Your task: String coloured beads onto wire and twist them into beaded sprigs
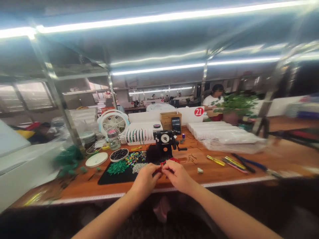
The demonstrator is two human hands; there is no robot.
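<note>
My left hand [145, 179] and my right hand [179, 176] meet over the table's front edge, fingertips pinched and almost touching. Whatever lies between them is too small to make out. Just behind the fingers is a patch of small red pieces [172, 160], partly covered by my hands. A black hand-cranked machine with a round dial [164, 138] stands beyond. Left of my hands, a black mat [103, 179] carries green pieces [117, 167], multicoloured beads [133, 159] and silvery beads [138, 168]. A white dish [111, 159] holds black beads.
Yellow-handled tools [215, 160] and dark-blue-handled pliers [254, 163] lie right, near a small white lump [199, 170]. Plastic-wrapped white packs [224, 134] sit behind them. A white rack of spools [139, 135], a fan [113, 122] and a glass jar [114, 141] stand at the back left.
</note>
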